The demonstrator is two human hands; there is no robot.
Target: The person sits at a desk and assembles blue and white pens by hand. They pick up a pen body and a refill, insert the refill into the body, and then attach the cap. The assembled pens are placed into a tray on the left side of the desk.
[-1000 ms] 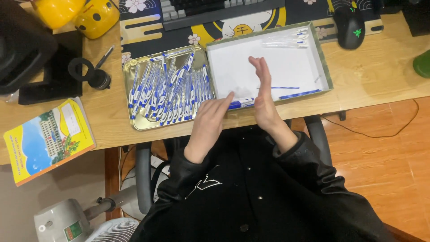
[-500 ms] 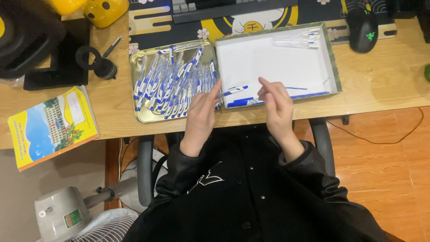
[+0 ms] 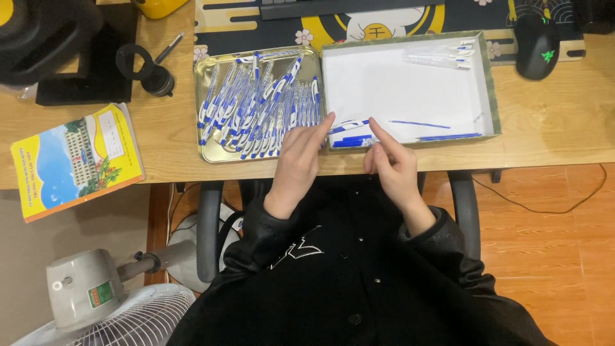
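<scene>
A blue-and-white pen (image 3: pixel 349 124) sits at the centre of the frame, lying over the lower left corner of the white box (image 3: pixel 410 96), where the left hand (image 3: pixel 300 160) and the right hand (image 3: pixel 391 165) meet it. The left hand's fingers (image 3: pixel 320 128) are stretched out and loosely together, their tips touching the pen's left end; whether they pinch it cannot be told. The right hand's index finger (image 3: pixel 378 131) is extended to the pen's right end, the other fingers curled in toward the palm, holding nothing that shows. Just below the pen, loose blue refills (image 3: pixel 355 142) lie along the box's lower edge, with more thin blue refills (image 3: pixel 435 131) to the right and clear pen barrels (image 3: pixel 442 57) in the upper right corner of the box. Touching the box on the left, a gold tin tray (image 3: pixel 208 150) is heaped with blue-and-white pens (image 3: pixel 256 106). Both stand on the wooden table (image 3: pixel 557 122). At the left edge lies a yellow booklet (image 3: pixel 77 160), at the upper right a black mouse (image 3: pixel 537 45), and at the lower left a fan (image 3: pixel 102 307) on the floor.
</scene>
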